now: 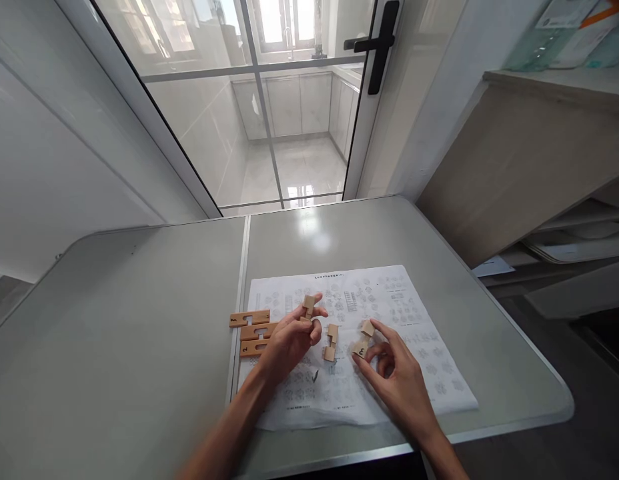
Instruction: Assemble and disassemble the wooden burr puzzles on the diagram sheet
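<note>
My left hand (295,339) is closed around a small notched wooden puzzle piece (308,305), held up over the printed sheet. Between the thumb and fingers of my right hand (393,365) is a pale notched wooden block (361,348) marked with a dark numeral, probably a 3. Another notched wooden piece (331,341) lies on the paper between my hands. Left of my left hand, several darker wooden pieces (249,319) with cut-outs and numerals lie in a stack-like row, partly on the sheet (414,393). My left wrist partly covers the lower ones.
The sheet shows rows of small printed diagrams and lies on a grey-green table (164,333) with a seam and metal edging. Beyond the table stands a glass-paned door (299,100) with a black handle (383,47). A wooden shelf unit (489,167) flanks the right side.
</note>
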### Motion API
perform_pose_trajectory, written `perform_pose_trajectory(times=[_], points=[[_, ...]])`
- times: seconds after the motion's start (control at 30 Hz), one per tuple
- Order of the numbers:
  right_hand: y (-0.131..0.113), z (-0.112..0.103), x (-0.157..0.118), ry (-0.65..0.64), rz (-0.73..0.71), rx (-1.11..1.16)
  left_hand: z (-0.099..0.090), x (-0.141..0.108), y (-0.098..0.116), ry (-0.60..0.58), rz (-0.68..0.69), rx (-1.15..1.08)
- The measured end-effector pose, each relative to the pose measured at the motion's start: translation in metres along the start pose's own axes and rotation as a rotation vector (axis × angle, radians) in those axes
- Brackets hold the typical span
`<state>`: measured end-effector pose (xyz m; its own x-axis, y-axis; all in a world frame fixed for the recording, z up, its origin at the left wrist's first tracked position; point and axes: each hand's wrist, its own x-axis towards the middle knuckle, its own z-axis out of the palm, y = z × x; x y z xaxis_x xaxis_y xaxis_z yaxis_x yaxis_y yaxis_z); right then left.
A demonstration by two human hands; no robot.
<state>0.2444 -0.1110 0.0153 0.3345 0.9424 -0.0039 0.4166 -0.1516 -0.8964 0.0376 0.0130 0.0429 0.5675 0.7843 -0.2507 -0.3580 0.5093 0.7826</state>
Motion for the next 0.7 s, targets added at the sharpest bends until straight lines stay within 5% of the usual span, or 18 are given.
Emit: perform_pose_trajectory(times=[0.4,0.7], points=[[0.001,0.0,0.0,-0.005,0.001,-0.009,-0.004,0.004,-0.009,0.057,0.051,0.115],[0.004,0.0,0.0,-0.014,0.004,-0.012,-0.005,-0.002,-0.034,0.078,0.499,1.108]])
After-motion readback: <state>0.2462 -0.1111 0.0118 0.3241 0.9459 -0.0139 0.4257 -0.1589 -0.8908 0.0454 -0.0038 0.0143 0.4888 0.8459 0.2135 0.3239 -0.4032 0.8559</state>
